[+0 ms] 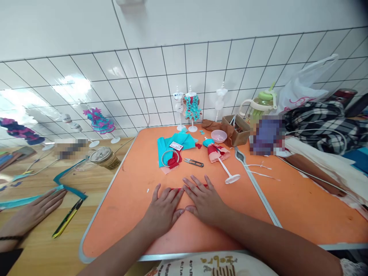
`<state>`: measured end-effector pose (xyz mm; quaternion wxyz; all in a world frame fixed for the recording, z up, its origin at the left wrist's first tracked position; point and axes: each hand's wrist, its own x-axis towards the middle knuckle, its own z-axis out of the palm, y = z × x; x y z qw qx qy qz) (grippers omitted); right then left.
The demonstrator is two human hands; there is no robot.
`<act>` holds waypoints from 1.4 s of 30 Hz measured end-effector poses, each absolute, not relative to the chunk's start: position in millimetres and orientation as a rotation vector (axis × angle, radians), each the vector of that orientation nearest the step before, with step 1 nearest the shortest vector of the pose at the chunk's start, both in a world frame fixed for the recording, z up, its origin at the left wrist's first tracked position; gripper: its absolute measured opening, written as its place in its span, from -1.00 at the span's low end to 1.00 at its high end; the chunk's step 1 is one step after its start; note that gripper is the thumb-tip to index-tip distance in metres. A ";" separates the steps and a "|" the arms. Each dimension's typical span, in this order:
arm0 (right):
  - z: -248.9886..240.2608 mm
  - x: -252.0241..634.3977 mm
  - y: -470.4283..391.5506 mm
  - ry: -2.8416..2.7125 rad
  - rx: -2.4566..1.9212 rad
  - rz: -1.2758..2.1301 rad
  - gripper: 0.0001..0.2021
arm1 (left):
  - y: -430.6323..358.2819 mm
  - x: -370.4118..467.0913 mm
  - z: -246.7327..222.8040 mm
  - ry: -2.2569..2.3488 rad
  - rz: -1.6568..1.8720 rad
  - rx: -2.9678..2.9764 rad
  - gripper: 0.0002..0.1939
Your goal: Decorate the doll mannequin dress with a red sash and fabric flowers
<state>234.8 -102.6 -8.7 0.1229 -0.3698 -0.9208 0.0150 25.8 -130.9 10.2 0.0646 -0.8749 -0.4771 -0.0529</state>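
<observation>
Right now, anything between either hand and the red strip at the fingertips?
Nothing visible. The left hand and right hand both lie flat over the red strip, partly covering it. The nearest tool, the small snips, lies beyond it, not in between. What is under the palms is hidden.

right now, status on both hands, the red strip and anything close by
Left hand, right hand: spread flat over red strip. Strip mostly covered. Black snips and small dressed mannequin lie just beyond, touching neither hand.
</observation>
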 end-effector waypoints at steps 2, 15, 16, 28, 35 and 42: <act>-9.9 240.3 -103.5 -2.683 -1.120 0.031 -0.42 | -130.8 25.8 10.2 -1.463 -0.160 -2.655 -0.51; -9.0 272.8 -108.4 -2.630 -1.341 -0.102 -0.48 | -130.0 21.1 8.9 -1.393 -0.130 -2.633 -0.50; -7.3 274.3 -109.0 -2.620 -1.362 -0.104 -0.49 | -129.8 19.7 10.2 -1.387 -0.123 -2.637 -0.50; 8.9 269.4 -95.9 -2.421 -1.424 0.274 -0.68 | -132.0 3.2 24.2 -1.412 -0.143 -2.652 -0.60; 9.9 267.0 -94.5 -2.383 -1.403 0.550 -0.70 | -130.7 -1.3 23.0 -1.467 -0.170 -2.663 -0.64; 3.5 267.6 -94.7 -2.343 -1.431 0.670 -0.81 | -127.3 2.1 28.2 -1.464 -0.179 -2.677 -0.68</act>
